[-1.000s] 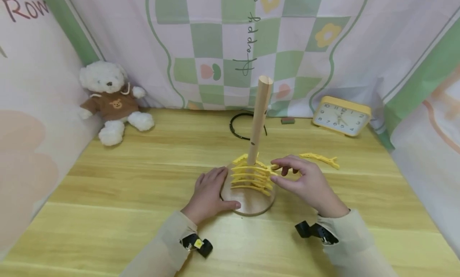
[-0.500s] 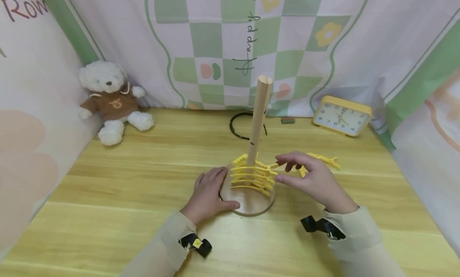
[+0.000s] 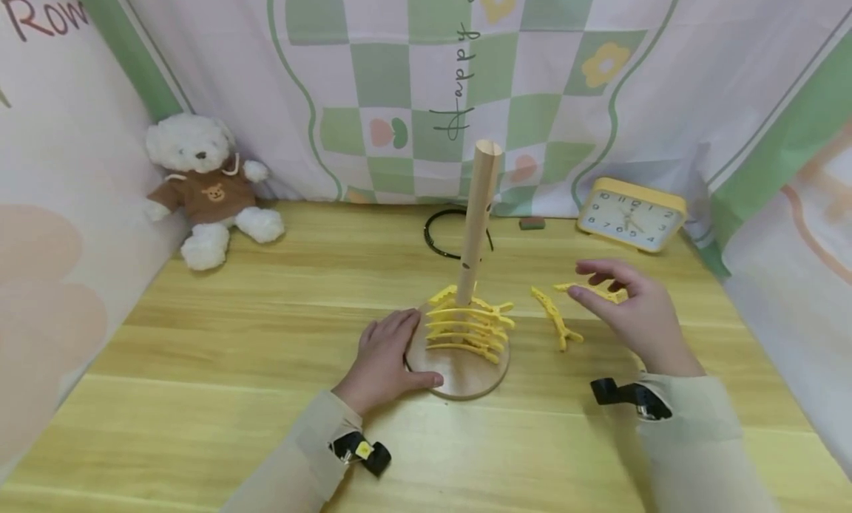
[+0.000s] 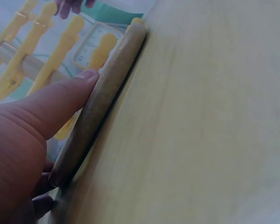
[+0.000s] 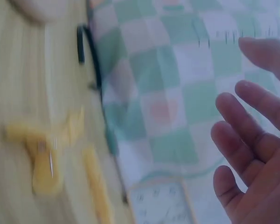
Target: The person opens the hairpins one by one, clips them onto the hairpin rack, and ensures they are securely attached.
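In the head view, a wooden stand (image 3: 469, 384) with a round base and upright pole stands mid-table. Several yellow hair clips (image 3: 466, 328) are stacked around the lower pole. My left hand (image 3: 382, 365) holds the base's left edge, its thumb along the front rim; the left wrist view shows the thumb (image 4: 60, 100) against the rim. My right hand (image 3: 639, 313) is raised right of the stand, fingers apart and holding nothing. Near it, one yellow hair clip (image 3: 554, 317) lies on the table; another clip (image 3: 572, 287) is partly hidden behind the hand.
A white teddy bear (image 3: 206, 191) sits at the back left, and a yellow clock (image 3: 632, 213) stands at the back right. Behind the pole lie a black ring-shaped cord (image 3: 429, 239) and a small green-and-red block (image 3: 532, 223). A patterned curtain (image 3: 379, 69) hangs behind the table.
My right hand has moved right, away from the stacked clips, and over the farther loose clip. The nearer loose clip, covered by the hand before, now shows whole. My left hand stays put.
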A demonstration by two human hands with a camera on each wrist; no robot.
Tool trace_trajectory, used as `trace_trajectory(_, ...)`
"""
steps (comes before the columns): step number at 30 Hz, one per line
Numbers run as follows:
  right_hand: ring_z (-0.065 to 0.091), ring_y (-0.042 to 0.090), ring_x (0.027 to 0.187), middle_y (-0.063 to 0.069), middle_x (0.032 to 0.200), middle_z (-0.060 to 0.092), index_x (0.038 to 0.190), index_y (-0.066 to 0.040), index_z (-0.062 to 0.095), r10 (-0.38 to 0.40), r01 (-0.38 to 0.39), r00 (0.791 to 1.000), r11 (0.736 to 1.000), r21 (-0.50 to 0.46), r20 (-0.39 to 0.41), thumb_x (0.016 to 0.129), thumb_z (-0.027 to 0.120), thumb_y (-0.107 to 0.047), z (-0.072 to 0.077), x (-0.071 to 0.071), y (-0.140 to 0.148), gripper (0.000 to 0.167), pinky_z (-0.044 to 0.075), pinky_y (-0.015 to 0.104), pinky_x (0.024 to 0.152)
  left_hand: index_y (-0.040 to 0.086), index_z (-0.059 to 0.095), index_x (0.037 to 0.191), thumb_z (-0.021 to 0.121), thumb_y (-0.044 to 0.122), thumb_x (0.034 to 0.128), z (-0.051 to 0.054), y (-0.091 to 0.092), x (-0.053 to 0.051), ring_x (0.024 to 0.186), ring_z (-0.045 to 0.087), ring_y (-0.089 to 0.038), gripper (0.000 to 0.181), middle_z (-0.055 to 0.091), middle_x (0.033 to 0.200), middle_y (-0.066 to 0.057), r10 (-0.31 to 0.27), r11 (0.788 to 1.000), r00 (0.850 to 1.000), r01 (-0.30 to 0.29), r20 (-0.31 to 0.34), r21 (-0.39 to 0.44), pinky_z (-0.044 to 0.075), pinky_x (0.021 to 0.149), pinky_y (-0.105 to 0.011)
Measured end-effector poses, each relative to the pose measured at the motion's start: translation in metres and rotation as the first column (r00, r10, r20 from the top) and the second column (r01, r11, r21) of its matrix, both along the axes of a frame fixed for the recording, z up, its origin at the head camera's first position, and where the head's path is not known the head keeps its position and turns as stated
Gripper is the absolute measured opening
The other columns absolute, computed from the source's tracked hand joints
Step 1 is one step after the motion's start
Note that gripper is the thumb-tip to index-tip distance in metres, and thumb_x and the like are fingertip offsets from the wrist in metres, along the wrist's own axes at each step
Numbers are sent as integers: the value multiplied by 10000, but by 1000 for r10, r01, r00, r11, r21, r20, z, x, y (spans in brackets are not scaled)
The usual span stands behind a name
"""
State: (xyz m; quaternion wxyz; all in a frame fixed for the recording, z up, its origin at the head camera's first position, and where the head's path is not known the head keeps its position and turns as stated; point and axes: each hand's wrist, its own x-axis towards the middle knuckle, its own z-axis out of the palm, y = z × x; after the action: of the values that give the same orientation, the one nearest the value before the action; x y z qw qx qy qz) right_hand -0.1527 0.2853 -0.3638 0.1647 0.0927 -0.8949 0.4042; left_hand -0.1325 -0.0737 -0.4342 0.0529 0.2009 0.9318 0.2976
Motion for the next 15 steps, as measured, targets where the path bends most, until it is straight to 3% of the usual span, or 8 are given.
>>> trace_trajectory(4, 536, 3, 965, -138, 1158, 651, 1270, -100, 682, -81, 81, 997, 996, 25, 13, 900, 774, -262, -10, -7, 23, 415, 383, 212, 798, 79, 312, 1576, 810, 585, 755, 0, -1, 0, 1497, 237, -294, 1086, 333, 1607, -98, 0, 1000, 1000, 0, 2, 5, 81, 1204, -573)
trace_trajectory(8, 507, 27, 991, 40, 1272, 629, 1336, -53, 628, -130, 127, 989, 991, 42, 71, 925, 741, -315, -19, -10, 41, 500, 373, 232, 801, 80, 311, 1577, 810, 583, 757, 1, -1, 0, 1499, 232, -298, 1084, 331, 1608, -100, 2, 1000, 1000, -2, 7, 9, 77, 1205, -574)
trace_trajectory(11, 507, 143, 1061, 192, 1357, 568, 1394, -30, 568, -144, 136, 980, 989, 62, 135, 946, 711, -337, -27, -12, 51, 562, 380, 246, 795, 80, 309, 1577, 810, 583, 756, 2, -1, 1, 1501, 228, -300, 1085, 328, 1610, -101, 3, 1000, 1000, -3, 12, 9, 72, 1206, -573)
trace_trajectory(15, 478, 359, 1158, 265, 1427, 478, 1478, -23, 460, -147, 130, 959, 988, 85, 241, 966, 674, -372, -43, -15, 64, 655, 428, 349, 811, 79, 309, 1577, 808, 590, 755, 2, 0, 1, 1501, 228, -298, 1089, 326, 1611, -100, 2, 1000, 1000, -2, 13, 2, 72, 1207, -571)
